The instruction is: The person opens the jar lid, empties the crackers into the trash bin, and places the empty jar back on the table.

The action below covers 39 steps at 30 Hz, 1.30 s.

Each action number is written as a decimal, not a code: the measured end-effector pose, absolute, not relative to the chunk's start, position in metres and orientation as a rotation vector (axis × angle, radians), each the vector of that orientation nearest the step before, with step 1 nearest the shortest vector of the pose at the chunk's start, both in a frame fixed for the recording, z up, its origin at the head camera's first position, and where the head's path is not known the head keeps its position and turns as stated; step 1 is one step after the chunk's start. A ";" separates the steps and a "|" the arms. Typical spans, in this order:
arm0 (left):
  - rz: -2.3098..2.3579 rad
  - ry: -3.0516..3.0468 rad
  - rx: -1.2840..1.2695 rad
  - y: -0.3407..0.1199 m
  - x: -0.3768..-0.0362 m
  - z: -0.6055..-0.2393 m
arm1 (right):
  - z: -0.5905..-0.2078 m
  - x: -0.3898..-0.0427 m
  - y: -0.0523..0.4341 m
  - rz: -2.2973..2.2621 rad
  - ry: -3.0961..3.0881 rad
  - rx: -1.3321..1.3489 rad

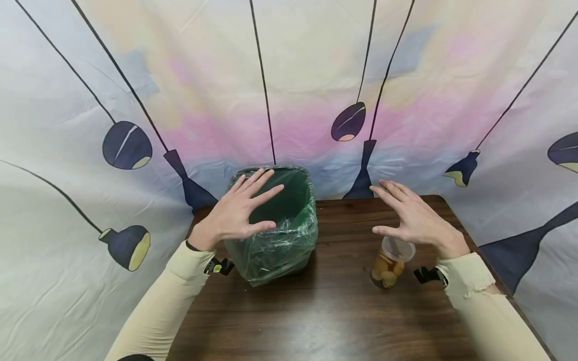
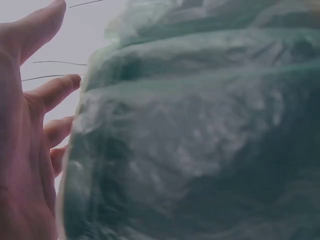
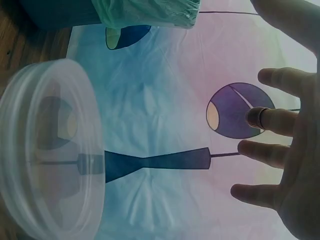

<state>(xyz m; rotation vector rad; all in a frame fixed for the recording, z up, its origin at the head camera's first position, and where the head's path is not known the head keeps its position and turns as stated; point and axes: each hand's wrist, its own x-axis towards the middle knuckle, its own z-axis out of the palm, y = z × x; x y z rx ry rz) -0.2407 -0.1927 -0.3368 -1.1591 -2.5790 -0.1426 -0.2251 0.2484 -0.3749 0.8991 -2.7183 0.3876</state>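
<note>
1. The left hand (image 1: 241,210) hovers flat over the near left rim of the bin (image 1: 289,235), palm down, fingers straight and spread, holding nothing. In the head view the fingertips reach over the bin's opening; whether the palm touches the liner I cannot tell.
2. In the left wrist view the same hand (image 2: 25,150) lies just beside the bin's plastic-covered wall (image 2: 200,140), with its fingers (image 2: 57,90) stretched out past it.
3. The right hand (image 1: 413,215) hovers palm down above the cup (image 1: 390,263), fingers straight and fanned, thumb out toward the middle. It grips nothing and stands apart from the lid.
4. The right wrist view shows the open right hand (image 3: 295,150) with a ring (image 3: 256,117) on one finger, and the cup's clear lid (image 3: 50,150) below it with a gap between.
5. One bin stands on the far left part of the table (image 1: 325,311), lined with one green plastic bag (image 1: 275,250) folded over its rim.
6. One clear cup with a lid stands on the right part of the table, well apart from the bin, with yellowish pieces inside.
7. Two pale sleeves (image 1: 167,301) cover the forearms, each with one dark wrist strap (image 1: 219,266).
8. One cloth backdrop (image 1: 289,75) printed with dark hanging lamps surrounds the table.
</note>
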 end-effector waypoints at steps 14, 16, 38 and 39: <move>-0.323 -2.610 -1.215 -0.192 -0.237 -0.349 | -0.397 -0.220 0.257 0.531 -2.797 0.802; -0.328 -2.603 -1.216 -0.191 -0.237 -0.349 | -0.398 -0.219 0.259 0.541 -2.802 0.789; -0.514 -2.464 -1.238 -0.182 -0.236 -0.349 | -0.422 -0.214 0.272 0.719 -2.821 0.686; -0.524 -2.463 -1.238 -0.182 -0.236 -0.350 | -0.424 -0.213 0.274 0.738 -2.815 0.685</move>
